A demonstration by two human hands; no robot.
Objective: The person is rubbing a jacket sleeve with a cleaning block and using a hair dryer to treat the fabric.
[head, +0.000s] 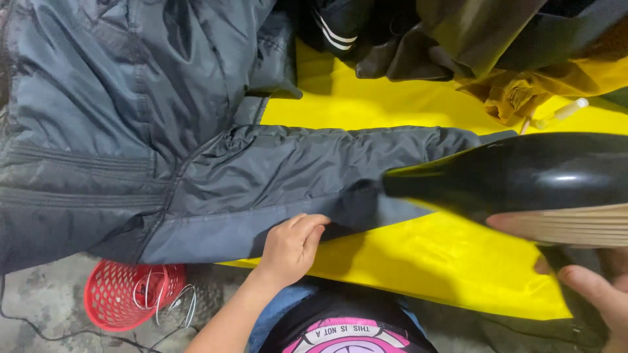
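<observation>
Directly under left grip (292,246): jacket sleeve (314,173).

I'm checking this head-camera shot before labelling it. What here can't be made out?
- Right hand: cut off by the right and bottom edges; its grip on the black tool is partly hidden by the tool itself.
- Black tool: blurred, its back end cut off by the right edge.
- Grey jacket: runs off the left and top edges.
- Left hand: its palm, pressed on the sleeve, is hidden.
- Red basket: top hidden under the jacket.
</observation>
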